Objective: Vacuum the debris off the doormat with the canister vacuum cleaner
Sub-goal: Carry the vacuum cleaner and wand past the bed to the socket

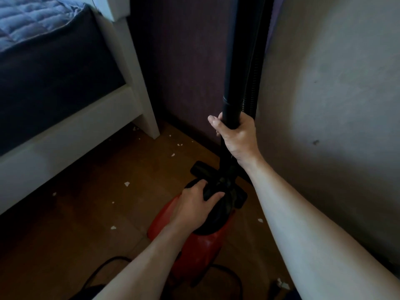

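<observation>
Gripping the wand (232,100) at 1 o'clock, your right hand (237,135) wraps it tight; your left hand (194,204) clasps the black top of the canister (201,245) at 6 o'clock.

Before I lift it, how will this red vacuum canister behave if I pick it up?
Probably stiff: the red canister looks like hard plastic. It may swing, since the left hand grips only its black top. The ribbed hose behind the wand will likely flex.
</observation>
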`<state>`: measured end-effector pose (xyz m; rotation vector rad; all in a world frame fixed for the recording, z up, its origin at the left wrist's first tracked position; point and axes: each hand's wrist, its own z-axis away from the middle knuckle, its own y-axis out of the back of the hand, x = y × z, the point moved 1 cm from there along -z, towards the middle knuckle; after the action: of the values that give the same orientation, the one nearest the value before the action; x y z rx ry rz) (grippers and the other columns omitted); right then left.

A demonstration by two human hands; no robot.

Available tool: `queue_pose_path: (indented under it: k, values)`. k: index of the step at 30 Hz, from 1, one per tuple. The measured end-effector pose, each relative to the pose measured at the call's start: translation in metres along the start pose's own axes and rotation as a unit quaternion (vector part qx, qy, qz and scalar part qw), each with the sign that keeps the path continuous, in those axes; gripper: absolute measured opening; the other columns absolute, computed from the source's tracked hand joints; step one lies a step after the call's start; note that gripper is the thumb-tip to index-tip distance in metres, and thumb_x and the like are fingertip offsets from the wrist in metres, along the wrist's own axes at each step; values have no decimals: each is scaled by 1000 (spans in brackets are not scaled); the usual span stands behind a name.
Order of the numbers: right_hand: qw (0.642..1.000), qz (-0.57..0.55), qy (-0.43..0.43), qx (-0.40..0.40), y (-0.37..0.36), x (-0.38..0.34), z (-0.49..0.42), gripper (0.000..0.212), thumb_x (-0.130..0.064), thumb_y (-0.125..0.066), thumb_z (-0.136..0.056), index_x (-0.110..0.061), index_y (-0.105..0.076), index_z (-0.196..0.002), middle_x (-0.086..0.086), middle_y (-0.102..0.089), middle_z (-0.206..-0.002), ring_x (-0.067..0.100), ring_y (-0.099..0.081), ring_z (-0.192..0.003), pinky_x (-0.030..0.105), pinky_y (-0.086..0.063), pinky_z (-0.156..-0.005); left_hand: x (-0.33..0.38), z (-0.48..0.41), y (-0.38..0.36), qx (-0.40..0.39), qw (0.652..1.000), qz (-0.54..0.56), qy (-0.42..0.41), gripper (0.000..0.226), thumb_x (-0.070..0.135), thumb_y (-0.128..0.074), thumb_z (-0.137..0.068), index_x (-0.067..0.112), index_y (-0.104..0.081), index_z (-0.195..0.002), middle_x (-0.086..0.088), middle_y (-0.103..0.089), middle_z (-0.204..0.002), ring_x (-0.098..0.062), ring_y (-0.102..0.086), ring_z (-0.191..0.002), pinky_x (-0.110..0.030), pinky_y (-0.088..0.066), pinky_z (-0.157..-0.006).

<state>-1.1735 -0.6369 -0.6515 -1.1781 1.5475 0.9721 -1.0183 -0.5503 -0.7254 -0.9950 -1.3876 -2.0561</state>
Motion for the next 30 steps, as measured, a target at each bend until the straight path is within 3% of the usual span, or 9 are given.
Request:
queue_pose_path:
  k: [2,5,9,11,16,21,27,30]
  values:
    - [1000,4,4,-7,-1,-1,3,36,-10,-77,-89,15,-55,-74,27,-56,-67,23,-56,-61,35,-51,-64,2,2,2,-16,1000,17,-1,39,55,-60,-91,24,-63,-114,9,-70,-95,-3,-68,-76,-31,-59,-60]
    - [1000,7,2,-8,-2,-3,7,30,-8,-77,-88,12,-59,-74,12,-61,-65,16,-62,-61,30,-54,-64,3,5,6,-33,999,18,10,32,52,-60,-93,24,-62,-108,5,-69,-84,2,-60,-50,-19,-45,-40]
    - [1000,4,-7,3,-8,-7,14,24,-6,-76,-89,7,-62,-74,2,-59,-60,8,-59,-55,23,-51,-60,1,11,7,-7,1000,3,1,30,52,-58,-94,23,-64,-99,9,-68,-83,-3,-65,-67,-21,-50,-48]
    - [1000,3,-4,9,-11,-9,14,25,-5,-75,-88,7,-60,-73,1,-56,-57,8,-55,-50,23,-49,-56,0,14,8,8,1000,-7,1,30,51,-58,-95,21,-64,-95,8,-67,-79,-3,-63,-62,-20,-47,-45]
    - [1000,3,18,5,-13,-24,12,33,-6,-76,-89,11,-56,-69,9,-56,-57,13,-55,-51,25,-49,-56,2,24,17,31,999,6,-11,32,50,-59,-95,19,-64,-90,4,-68,-75,-7,-64,-58,-35,-55,-52]
    - [999,-5,38,1,-12,-53,10,30,-7,-76,-89,4,-58,-68,4,-56,-59,10,-56,-55,21,-48,-61,24,36,45,54,997,-11,-52,26,48,-58,-95,23,-64,-93,8,-67,-80,-1,-64,-63,-24,-54,-51]
    - [999,-13,37,-9,-25,-126,-5,37,-9,-76,-89,10,-54,-67,10,-50,-57,15,-49,-53,21,-44,-58,64,59,96,96,994,-51,-28,41,66,-53,-87,27,-63,-97,8,-69,-83,-3,-67,-68,-33,-58,-57]
    - [1000,-13,22,-5,-28,-189,-21,31,-7,-77,-88,8,-57,-69,0,-51,-54,9,-49,-49,19,-44,-56,109,83,138,130,988,-78,-14,52,74,-48,-80,25,-60,-87,6,-67,-76,-6,-66,-64,-35,-57,-56]
